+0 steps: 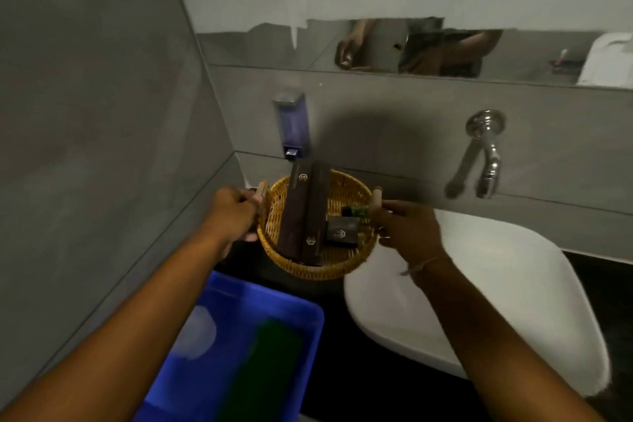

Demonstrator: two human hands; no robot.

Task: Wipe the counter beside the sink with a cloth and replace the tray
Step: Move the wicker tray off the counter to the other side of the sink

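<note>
A round wicker tray (346, 190) with wooden handles is held over the dark counter (342, 325) in the back left corner, left of the white sink (496, 288). My left hand (233, 212) grips its left handle and my right hand (407, 224) grips its right handle. Inside the wicker tray lie two long dark brown boxes (303, 212), a small dark box (342, 231) and a small green item (359, 212). A green cloth (270, 363) lies in the blue tub (308, 312) near the front. Whether the tray rests on the counter or hangs just above it I cannot tell.
A wall-mounted soap dispenser (291, 123) hangs right behind the tray. A chrome tap (486, 151) sticks out of the grey wall above the sink. A mirror strip (411, 48) runs above. The grey side wall stands close on the left.
</note>
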